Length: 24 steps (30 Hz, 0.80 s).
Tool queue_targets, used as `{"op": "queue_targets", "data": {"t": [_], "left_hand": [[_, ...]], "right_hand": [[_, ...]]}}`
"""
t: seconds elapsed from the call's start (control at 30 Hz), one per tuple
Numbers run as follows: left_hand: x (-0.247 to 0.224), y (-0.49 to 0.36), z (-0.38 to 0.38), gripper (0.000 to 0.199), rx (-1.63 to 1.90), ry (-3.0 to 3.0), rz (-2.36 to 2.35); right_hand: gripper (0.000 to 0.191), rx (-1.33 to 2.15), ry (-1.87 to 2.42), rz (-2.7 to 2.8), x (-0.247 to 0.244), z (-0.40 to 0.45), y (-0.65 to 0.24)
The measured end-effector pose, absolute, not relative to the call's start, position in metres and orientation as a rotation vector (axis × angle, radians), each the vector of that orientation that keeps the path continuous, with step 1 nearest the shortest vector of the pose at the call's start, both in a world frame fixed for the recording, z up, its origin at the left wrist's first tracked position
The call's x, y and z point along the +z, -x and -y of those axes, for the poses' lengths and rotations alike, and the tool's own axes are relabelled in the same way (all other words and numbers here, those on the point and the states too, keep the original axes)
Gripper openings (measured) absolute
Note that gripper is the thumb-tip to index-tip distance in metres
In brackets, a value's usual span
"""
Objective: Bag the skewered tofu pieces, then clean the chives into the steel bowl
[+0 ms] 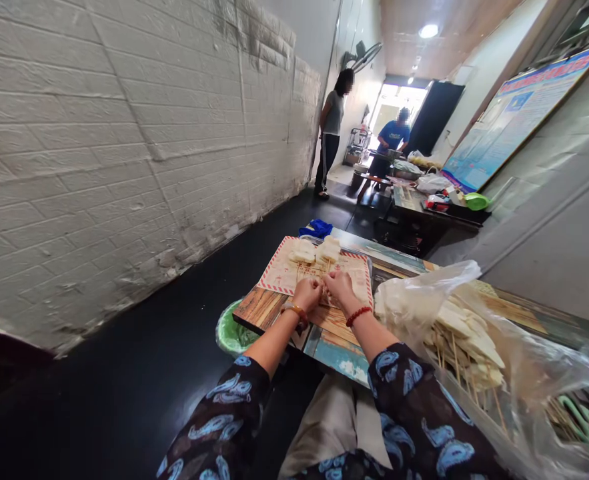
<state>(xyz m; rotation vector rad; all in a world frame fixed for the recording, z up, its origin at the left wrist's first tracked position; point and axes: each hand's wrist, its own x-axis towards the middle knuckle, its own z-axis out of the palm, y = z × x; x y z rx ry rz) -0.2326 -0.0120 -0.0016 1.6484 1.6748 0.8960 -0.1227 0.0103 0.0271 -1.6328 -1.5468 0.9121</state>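
Note:
My left hand [308,293] and my right hand [339,288] meet over a paper sheet with a red-striped border [278,268]. The fingers of both are closed in a pinch, close to touching. From my right hand a thin wooden skewer [329,265] runs up to a pale, folded, tofu-like slice [329,249]. What my left fingers pinch is too small to make out. Beside that slice, more pale skewered slices [303,251] lie on the paper, their sticks pointing toward me.
A clear plastic bag [399,300] at right holds many pale skewered slices [467,333]. Under the table's [259,310] left edge stands a lined green bin [235,330]. A blue cloth [317,229] lies beyond the paper. Two people [331,127] are farther back, one at a loaded table [411,200].

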Motion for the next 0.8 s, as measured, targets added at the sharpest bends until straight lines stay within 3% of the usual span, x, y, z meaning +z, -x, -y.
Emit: {"op": "queue_targets", "data": {"t": [0.23, 0.53, 0.67, 0.8], "left_hand": [[-0.008, 0.228, 0.019, 0.021, 0.962, -1.549, -1.647], [0.000, 0.227, 0.020, 0.019, 0.955, -1.479, -1.601], [0.006, 0.230, 0.022, 0.023, 0.949, -1.537, -1.548], [0.015, 0.235, 0.036, 0.040, 0.967, -1.622, -1.576]], "right_hand": [[0.029, 0.740, 1.798, 1.754, 0.033, -0.001, 0.114], [0.028, 0.654, 1.785, 1.745, 0.080, 0.030, 0.112], [0.026, 0.685, 1.563, 1.795, 0.108, 0.070, 0.102], [0.023, 0.764, 1.200, 1.872, 0.143, 0.135, 0.076]]}}
